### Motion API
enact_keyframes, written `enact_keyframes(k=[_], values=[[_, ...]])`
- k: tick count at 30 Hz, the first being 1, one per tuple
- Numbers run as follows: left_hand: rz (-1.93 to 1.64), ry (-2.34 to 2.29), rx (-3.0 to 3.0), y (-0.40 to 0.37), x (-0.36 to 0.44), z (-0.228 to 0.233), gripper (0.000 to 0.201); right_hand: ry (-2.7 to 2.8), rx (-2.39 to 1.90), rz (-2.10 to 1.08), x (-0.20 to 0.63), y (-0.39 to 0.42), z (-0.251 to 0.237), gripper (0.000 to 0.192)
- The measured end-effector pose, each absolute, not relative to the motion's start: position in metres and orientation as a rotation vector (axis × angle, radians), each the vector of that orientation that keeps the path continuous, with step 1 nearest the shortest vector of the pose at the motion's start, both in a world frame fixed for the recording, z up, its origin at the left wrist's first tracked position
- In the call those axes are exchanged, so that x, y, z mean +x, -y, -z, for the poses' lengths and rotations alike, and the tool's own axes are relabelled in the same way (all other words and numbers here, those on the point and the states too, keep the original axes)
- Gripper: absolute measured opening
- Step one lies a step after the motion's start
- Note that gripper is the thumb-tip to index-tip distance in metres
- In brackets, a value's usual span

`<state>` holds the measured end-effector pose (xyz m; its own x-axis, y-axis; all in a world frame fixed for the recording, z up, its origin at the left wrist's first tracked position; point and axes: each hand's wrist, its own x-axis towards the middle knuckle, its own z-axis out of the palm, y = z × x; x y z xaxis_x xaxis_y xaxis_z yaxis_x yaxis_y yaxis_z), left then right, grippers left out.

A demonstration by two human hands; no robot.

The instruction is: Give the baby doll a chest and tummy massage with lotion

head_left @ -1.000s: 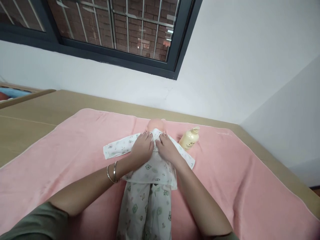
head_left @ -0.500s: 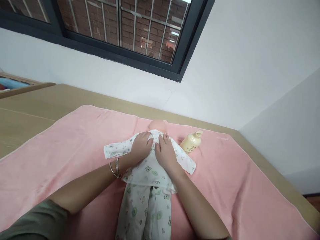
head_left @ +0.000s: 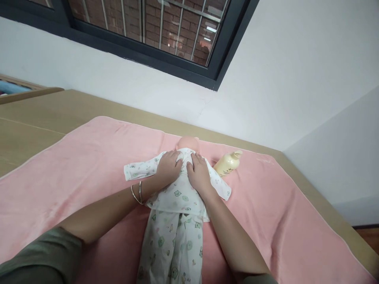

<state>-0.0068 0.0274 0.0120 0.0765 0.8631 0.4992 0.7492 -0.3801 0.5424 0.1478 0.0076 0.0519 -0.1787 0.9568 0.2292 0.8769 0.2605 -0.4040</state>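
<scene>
From the head camera, a doll [head_left: 187, 142] in a printed shirt [head_left: 180, 193] and trousers [head_left: 173, 244] lies on its back on a pink towel [head_left: 74, 165] spread over a table [head_left: 35, 118]. The left hand [head_left: 168, 167] and right hand [head_left: 199, 173] rest flat and open on the shirt's chest, side by side just below the collar, gripping nothing. A cream bottle [head_left: 227, 163] lies on the towel just beside the doll's right-hand sleeve.
</scene>
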Motion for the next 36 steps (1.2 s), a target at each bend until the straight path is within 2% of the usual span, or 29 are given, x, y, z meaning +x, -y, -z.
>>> enact_keyframes(k=[28, 36], values=[[-1.188, -1.673, 2.192, -0.028, -0.007, -0.014, 0.034, 2.108, -1.640, -0.239, 0.149, -0.010, -0.049, 0.056], [-1.159, -1.714, 2.323, -0.005, 0.003, -0.013, 0.042, 2.175, -1.546, -0.460, 0.174, -0.026, -0.058, 0.060]])
